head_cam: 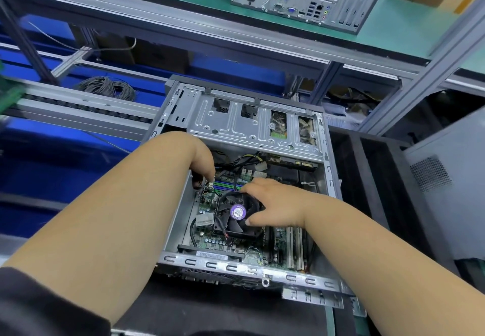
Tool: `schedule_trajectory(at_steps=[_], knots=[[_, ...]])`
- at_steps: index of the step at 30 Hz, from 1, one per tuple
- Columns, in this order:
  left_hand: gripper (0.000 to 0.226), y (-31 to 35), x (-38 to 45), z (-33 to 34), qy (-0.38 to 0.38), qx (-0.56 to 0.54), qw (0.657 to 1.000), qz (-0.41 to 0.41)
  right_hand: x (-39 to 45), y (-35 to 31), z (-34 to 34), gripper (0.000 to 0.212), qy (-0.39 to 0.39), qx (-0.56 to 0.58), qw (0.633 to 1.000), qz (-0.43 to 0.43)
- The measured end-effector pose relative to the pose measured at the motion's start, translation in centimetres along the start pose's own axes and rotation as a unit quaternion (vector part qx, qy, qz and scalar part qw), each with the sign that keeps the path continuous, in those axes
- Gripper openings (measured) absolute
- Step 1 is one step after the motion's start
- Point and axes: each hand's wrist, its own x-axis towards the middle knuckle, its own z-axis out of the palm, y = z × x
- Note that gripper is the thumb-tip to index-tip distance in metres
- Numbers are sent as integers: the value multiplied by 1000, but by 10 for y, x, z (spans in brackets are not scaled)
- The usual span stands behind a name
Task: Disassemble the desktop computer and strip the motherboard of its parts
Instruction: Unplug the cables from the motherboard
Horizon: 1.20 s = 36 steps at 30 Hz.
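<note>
Open case (pixel 244 262) lying flat; mobo (pixel 210 204) on its floor. CPU fan (pixel 237 213) at mid-board, gripped by R hand (pixel 273 204), fingers spread over its right rim. L hand (pixel 203 167) at far-left corner nr RAM slots (pixel 225 185), curled down, apparently pinching small connector; grip partly hidden. Fan nearer R hand.
</note>
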Motion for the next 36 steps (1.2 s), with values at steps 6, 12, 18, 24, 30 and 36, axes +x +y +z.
schedule_trajectory(at_steps=[6, 12, 18, 24, 30, 36], knots=[[39, -1, 1, 3, 1, -38, 999, -6, 3, -2, -2, 56, 3, 34, 999, 17], [22, -3, 5, 3, 6, -107, 994, 7, 28, -34, -21, 35, 112, 160, 980, 40], [11, -22, 15, 1, 57, -65, 996, -24, 77, -75, -5, 20, 83, 58, 994, 49], [18, -29, 27, -6, 34, -11, 999, -27, 95, -90, 11, 17, 174, -98, 977, 73], [41, -25, 30, -7, -9, 18, 1000, -6, 93, -94, 17, 35, 175, -198, 961, 80], [59, -20, 16, -7, -41, 52, 998, 23, 96, -88, 14, 36, 128, -254, 957, 60]])
